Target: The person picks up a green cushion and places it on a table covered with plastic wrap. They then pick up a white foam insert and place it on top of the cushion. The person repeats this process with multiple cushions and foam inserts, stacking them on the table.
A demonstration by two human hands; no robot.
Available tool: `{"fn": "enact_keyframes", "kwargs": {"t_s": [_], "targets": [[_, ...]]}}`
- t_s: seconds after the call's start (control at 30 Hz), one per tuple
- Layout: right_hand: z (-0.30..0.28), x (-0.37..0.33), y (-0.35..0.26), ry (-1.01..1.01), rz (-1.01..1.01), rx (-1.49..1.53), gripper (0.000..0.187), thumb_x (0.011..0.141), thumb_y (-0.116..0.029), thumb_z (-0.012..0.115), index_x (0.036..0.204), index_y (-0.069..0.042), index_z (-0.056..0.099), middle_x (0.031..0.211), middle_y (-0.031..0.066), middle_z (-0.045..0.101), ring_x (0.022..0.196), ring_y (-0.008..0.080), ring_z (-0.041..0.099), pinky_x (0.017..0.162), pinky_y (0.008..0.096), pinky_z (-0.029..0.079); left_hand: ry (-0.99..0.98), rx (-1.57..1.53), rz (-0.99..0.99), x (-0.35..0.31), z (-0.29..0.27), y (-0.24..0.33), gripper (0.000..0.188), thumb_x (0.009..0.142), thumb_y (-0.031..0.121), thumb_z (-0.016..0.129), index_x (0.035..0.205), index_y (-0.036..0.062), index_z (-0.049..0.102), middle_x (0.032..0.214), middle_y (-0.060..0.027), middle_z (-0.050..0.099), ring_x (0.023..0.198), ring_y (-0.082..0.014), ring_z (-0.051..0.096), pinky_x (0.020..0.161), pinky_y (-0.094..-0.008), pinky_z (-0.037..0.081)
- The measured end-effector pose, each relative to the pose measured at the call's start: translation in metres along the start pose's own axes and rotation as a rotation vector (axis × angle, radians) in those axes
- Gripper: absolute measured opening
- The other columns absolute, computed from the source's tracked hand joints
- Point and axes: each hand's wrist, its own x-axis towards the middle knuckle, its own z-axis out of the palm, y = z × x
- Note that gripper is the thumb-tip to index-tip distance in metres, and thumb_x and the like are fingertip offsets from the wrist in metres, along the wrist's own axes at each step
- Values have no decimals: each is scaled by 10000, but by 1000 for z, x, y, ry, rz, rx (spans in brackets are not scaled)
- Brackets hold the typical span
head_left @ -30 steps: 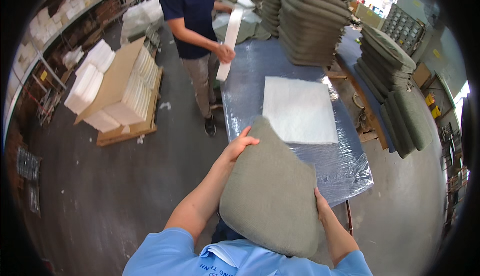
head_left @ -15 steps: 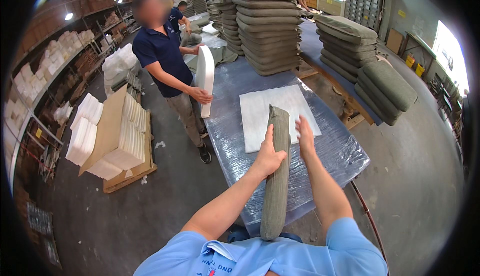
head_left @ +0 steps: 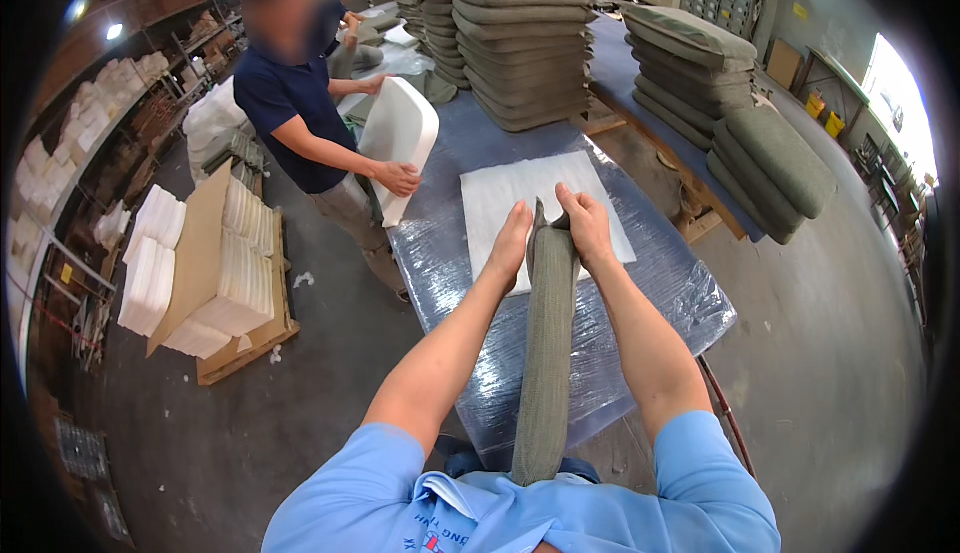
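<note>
Cushion (head_left: 547,363) on edge, narrow side toward the camera

At far left I log a shelf loaded with white bundles (head_left: 85,143), then a pallet (head_left: 250,353) carrying stacked white pads (head_left: 150,283) and a tall cardboard sheet (head_left: 197,253). Next stands a co-worker (head_left: 285,103) in a dark shirt, both hands on a thick white foam pad (head_left: 397,138) whose lower end meets the edge of a plastic-wrapped blue table (head_left: 660,298). A white square sheet (head_left: 490,188) lies flat on that table.

My left hand (head_left: 513,238) is at the left side of the cushion's far end, fingers straight and together — its thumb is hidden, so I cannot tell whether it grips. The grey-green cushion runs from between the hands back to the blue shirt front, where its near end rests. My right hand (head_left: 588,225) grips the cover at the right of the far end, beside a dark flap of fabric.

Beyond the sheet I note a tall stack of cushions (head_left: 522,48). Furthest right — a lower stack (head_left: 690,63) with more cushions (head_left: 775,168) leaning beside it on a second table (head_left: 612,63).
</note>
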Motion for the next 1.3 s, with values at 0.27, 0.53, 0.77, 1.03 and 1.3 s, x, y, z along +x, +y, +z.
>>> {"fn": "enact_keyframes", "kwargs": {"t_s": [0.27, 0.53, 0.77, 1.03, 1.3], "targets": [[-21, -25, 8, -121, 99, 232, 434, 1023, -405, 642, 855, -11, 713, 764, -5, 610, 724, 92, 530, 665, 266, 425, -93, -265, 7, 50, 48, 2, 652, 1100, 572, 381, 1153, 9, 705, 572, 22, 502, 511, -72, 442, 529, -268, 377], [-16, -34, 24, -128, -42, 114, 325, 1010, -269, 620, 852, 8, 687, 744, -25, 594, 723, 71, 508, 667, 273, 416, 36, 110, 204, 63, 56, 9, 699, 1097, 589, 363, 943, 20, 739, 480, 64, 350, 428, -50, 298, 440, -281, 236], [-6, -44, 25, -114, -63, 159, 294, 1003, -233, 638, 859, 18, 688, 737, -15, 599, 726, 74, 512, 669, 269, 419, 199, 325, 257, 64, 46, 11, 656, 1089, 574, 408, 939, 19, 722, 586, 35, 437, 575, -76, 424, 552, -298, 338], [-19, -31, 24, 238, -487, 12, 236, 989, -186, 711, 862, 3, 648, 850, 53, 656, 745, 106, 561, 679, 305, 459, -473, 119, -93, 8, 30, 67, 757, 1055, 686, 365, 1331, 24, 606, 950, -61, 677, 962, -135, 596, 879, -271, 444], [10, 0, -6, 316, -205, -122, 576, 1034, -377, 647, 645, 8, 468, 538, 45, 393, 558, 119, 326, 504, 376, 323, -168, 459, 104, -38, 39, 57, 570, 1075, 569, 469, 999, 17, 584, 815, -80, 583, 798, -143, 532, 736, -323, 441]]}}
